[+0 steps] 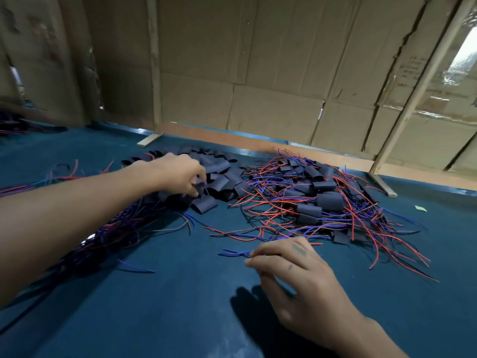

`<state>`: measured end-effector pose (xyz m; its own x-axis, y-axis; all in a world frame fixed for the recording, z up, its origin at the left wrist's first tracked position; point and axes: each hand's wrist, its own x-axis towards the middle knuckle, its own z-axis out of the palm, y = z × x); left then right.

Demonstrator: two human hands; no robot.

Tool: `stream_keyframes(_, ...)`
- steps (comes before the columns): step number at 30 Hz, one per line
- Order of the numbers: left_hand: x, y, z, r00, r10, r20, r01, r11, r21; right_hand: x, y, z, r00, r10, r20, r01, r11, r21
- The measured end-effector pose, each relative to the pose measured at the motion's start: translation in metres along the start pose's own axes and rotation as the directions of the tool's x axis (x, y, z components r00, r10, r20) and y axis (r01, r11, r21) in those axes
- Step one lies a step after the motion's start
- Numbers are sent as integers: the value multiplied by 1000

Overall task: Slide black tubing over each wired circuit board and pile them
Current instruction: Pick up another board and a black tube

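The left hand (180, 174) pinches one black tubing sleeve (200, 187) from the loose heap (222, 177) at twelve o'clock; the right hand (291, 264) nips blue wires (232, 253); sleeved boards (322, 192) pile at two o'clock; light, floppy pieces, I'd judge, best taken by the sleeve's open end.

A single head-worn wide-angle view looks forward and down from the person's own position onto a blue table (180, 293), close enough that both forearms enter from the bottom edge. The left hand (178, 174) reaches toward 11 o'clock, the right hand (291, 270) sits near 5 o'clock. A cardboard wall (258, 73) fills the 12 o'clock field, its lines bowed by the lens.
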<state>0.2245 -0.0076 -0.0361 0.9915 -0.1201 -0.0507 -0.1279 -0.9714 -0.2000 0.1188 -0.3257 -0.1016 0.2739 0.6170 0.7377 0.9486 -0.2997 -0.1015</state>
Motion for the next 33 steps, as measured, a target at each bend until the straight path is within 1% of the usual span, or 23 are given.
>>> stream_keyframes(2, -4, 6, -11, 992, -12, -123, 8, 999, -35, 0, 0, 0, 999, 25, -24, -24, 1000, 19)
stream_keyframes(3, -10, 11, -21, 976, -30, -218, 1, 991, -134, 0, -1, 0, 997, 62, -52, -59, 997, 45)
stream_keyframes(4, -17, 18, -30, 951, -58, -303, -39, 952, -305, 0, -3, 1, 989, 120, -87, -113, 990, 85)
stream_keyframes(5, -28, 29, -39, 928, -86, -362, -115, 859, -499, 2, -6, 3, 968, 216, -125, -195, 968, 161)
stream_keyframes(6, -42, 44, -45, 919, -90, -384, -201, 729, -654, 3, -8, 5, 922, 358, -148, -307, 908, 286)
stream_keyframes(8, -71, 82, -45, 931, -25, -363, -303, 497, -813, 8, -14, 8, 752, 656, -64, -483, 614, 624)
stream_keyframes(9, -85, 102, -39, 938, 12, -346, -318, 426, -847, 10, -15, 8, 681, 733, 8, -514, 470, 717)
stream_keyframes(10, -98, 122, -31, 940, 31, -338, -327, 360, -874, 11, -14, 8, 654, 754, 62, -534, 401, 744)
stream_keyframes(12, -118, 150, -12, 935, -1, -356, -343, 256, -904, 12, -14, 7, 654, 747, 114, -553, 371, 746)
stream_keyframes(14, -128, 162, 2, 919, -93, -383, -346, 277, -897, 13, -13, 9, 624, 761, 180, -524, 236, 818)
stream_keyframes(16, -133, 166, 9, 902, -175, -395, -337, 289, -896, 11, -13, 11, 602, 737, 306, -472, 19, 882)
stream_keyframes(17, -137, 164, 7, 898, -181, -400, -340, 290, -894, 11, -14, 11, 593, 723, 354, -451, -66, 890)
stream_keyframes(18, -141, 161, 6, 900, -135, -413, -344, 362, -867, 12, -14, 10, 577, 719, 386, -446, -118, 887)
stream_keyframes(19, -144, 153, 3, 903, -30, -429, -343, 553, -759, 12, -14, 8, 556, 729, 398, -454, -135, 881)
stream_keyframes(20, -145, 140, 2, 912, 92, -401, -316, 781, -539, 12, -13, 6, 533, 750, 392, -472, -121, 873)
stream_keyframes(21, -145, 122, 2, 932, 143, -334, -242, 930, -276, 12, -12, 4, 514, 771, 376, -496, -90, 864)
stream_keyframes(22, -143, 98, -1, 959, 97, -268, -125, 988, -91, 13, -10, 3, 499, 789, 359, -519, -60, 853)
stream_keyframes(23, -139, 72, -7, 979, -32, -199, 24, 999, -44, 13, -8, 2, 488, 803, 342, -536, -34, 844)
stream_keyframes(24, -134, 47, -12, 972, -197, -126, 188, 979, -86, 13, -6, 2, 479, 815, 326, -548, -12, 836)
stream_keyframes(25, -128, 24, -16, 938, -342, -51, 332, 932, -144, 13, -5, 3, 473, 823, 315, -561, 5, 828)
stream_keyframes(27, -108, -11, -10, 856, -517, 7, 511, 846, -154, 12, -5, 6, 470, 825, 313, -579, 20, 815)
stream_keyframes(30, -82, -33, 11, 821, -570, 48, 566, 798, -207, 10, -4, 8, 467, 815, 342, -572, -16, 820)
stream_keyframes(33, -65, -35, 23, 787, -617, -7, 594, 760, -263, 9, -3, 8, 452, 805, 384, -565, -75, 822)
